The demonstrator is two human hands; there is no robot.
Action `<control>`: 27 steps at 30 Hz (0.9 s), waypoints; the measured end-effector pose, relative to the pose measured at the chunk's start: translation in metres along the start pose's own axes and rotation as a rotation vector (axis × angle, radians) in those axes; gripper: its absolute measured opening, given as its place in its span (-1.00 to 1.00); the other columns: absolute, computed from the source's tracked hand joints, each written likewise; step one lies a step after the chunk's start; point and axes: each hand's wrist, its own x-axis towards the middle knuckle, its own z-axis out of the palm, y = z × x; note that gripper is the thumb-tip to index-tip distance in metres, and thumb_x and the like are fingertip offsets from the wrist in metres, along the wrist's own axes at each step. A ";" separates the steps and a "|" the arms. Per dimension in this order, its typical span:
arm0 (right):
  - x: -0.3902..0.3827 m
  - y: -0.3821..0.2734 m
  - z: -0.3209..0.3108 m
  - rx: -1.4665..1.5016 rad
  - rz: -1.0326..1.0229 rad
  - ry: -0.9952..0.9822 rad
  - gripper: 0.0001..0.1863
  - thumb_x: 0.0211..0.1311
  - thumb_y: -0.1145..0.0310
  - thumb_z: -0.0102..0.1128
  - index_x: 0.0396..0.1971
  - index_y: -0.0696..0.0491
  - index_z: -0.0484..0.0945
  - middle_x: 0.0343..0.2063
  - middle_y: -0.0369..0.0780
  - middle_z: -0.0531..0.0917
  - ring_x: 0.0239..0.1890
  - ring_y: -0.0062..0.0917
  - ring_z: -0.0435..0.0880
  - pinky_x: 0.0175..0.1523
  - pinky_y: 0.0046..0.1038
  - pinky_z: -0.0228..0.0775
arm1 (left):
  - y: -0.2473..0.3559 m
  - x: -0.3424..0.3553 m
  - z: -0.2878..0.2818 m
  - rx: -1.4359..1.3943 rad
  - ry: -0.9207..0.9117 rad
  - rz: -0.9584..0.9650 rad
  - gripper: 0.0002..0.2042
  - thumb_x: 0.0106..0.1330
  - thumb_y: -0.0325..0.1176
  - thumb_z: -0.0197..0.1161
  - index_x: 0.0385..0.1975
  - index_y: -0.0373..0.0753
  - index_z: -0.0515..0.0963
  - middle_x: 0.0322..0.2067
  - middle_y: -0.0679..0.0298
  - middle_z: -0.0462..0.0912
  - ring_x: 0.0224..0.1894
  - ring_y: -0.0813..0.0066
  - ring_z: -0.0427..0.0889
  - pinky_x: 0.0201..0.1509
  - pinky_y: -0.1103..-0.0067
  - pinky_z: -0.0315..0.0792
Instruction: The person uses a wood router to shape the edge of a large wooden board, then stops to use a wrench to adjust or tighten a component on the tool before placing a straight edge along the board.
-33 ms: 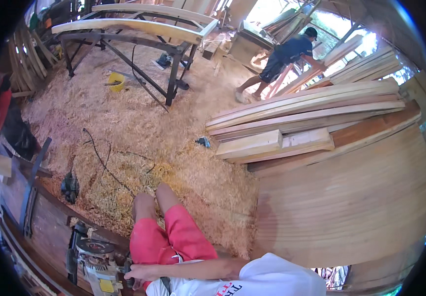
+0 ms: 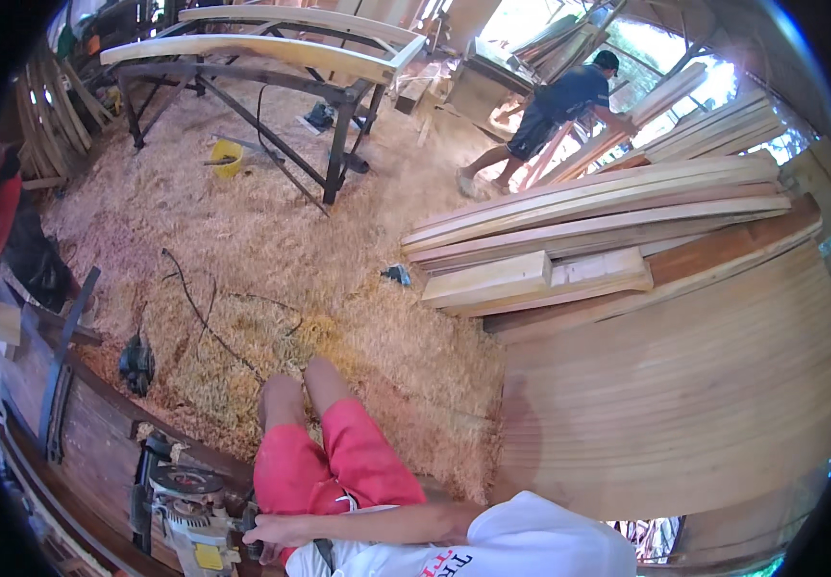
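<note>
You have one of your two hands in view: the right hand (image 2: 276,532), its fingers curled around the dark side knob of one power tool (image 2: 189,519). Your left hand is out of sight, so its state cannot be told. The tool sits to your left, beside your thigh, on the reddish-brown surface (image 2: 98,428).

Its single yellow label (image 2: 209,557) is too small to read; your white shirt (image 2: 559,539) carries dark and red lettering, only partly showing.

Count one dark tool (image 2: 136,365) near that surface, one yellow bucket (image 2: 230,170) on the wood shavings (image 2: 175,207), and two pale beams (image 2: 252,48) across one dark frame (image 2: 343,144). On your right, two short blocks (image 2: 492,281) lie end to end beside longer boards (image 2: 588,216). Two other people show: one bending over timber (image 2: 569,101), one at the left edge (image 2: 36,255).
</note>
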 end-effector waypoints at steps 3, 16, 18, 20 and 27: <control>0.000 0.002 0.001 0.014 -0.010 -0.007 -0.52 0.34 0.21 0.17 -0.02 0.30 0.31 -0.32 -0.11 0.55 -0.39 -0.23 0.75 -0.35 -0.20 0.62 | 0.002 -0.003 -0.011 -0.008 0.011 0.001 -0.51 0.57 -0.15 -0.09 0.36 -0.34 0.27 0.30 0.03 0.39 0.34 0.14 0.37 0.48 0.27 0.20; -0.017 -0.022 -0.004 -0.247 0.016 0.031 -0.68 0.33 0.23 0.18 -0.32 0.24 0.66 -0.48 -0.20 0.68 -0.39 -0.41 0.73 -0.33 -0.32 0.55 | 0.001 -0.068 -0.095 -0.135 0.021 0.063 -0.51 0.57 -0.09 -0.07 0.32 -0.30 0.32 0.23 0.06 0.46 0.21 0.20 0.49 0.32 0.28 0.42; -0.015 -0.024 -0.004 -0.054 0.049 -0.020 -0.62 0.35 0.24 0.16 -0.27 0.35 0.63 -0.39 -0.10 0.73 -0.33 -0.32 0.78 -0.26 -0.29 0.61 | 0.026 -0.082 -0.044 0.227 0.003 0.163 -0.58 0.53 -0.05 0.02 0.18 -0.22 0.41 0.06 0.12 0.54 0.08 0.27 0.54 0.21 0.33 0.46; -0.009 -0.030 -0.009 -0.116 0.075 -0.048 -0.64 0.38 0.30 0.17 -0.11 0.36 0.54 -0.26 -0.03 0.72 -0.30 -0.23 0.78 -0.11 -0.25 0.64 | 0.045 -0.088 -0.018 -0.138 0.221 0.038 -0.65 0.53 -0.07 0.03 0.12 -0.17 0.44 0.04 0.18 0.56 0.12 0.26 0.49 0.29 0.27 0.37; -0.003 -0.009 -0.004 0.008 0.130 0.016 -0.73 0.42 0.31 0.17 -0.12 0.17 0.36 -0.28 -0.03 0.68 -0.26 -0.20 0.76 -0.01 -0.17 0.59 | 0.019 -0.070 -0.086 -0.295 0.277 0.206 -0.64 0.54 -0.08 0.07 0.10 -0.21 0.51 0.11 0.24 0.59 0.15 0.31 0.51 0.29 0.28 0.39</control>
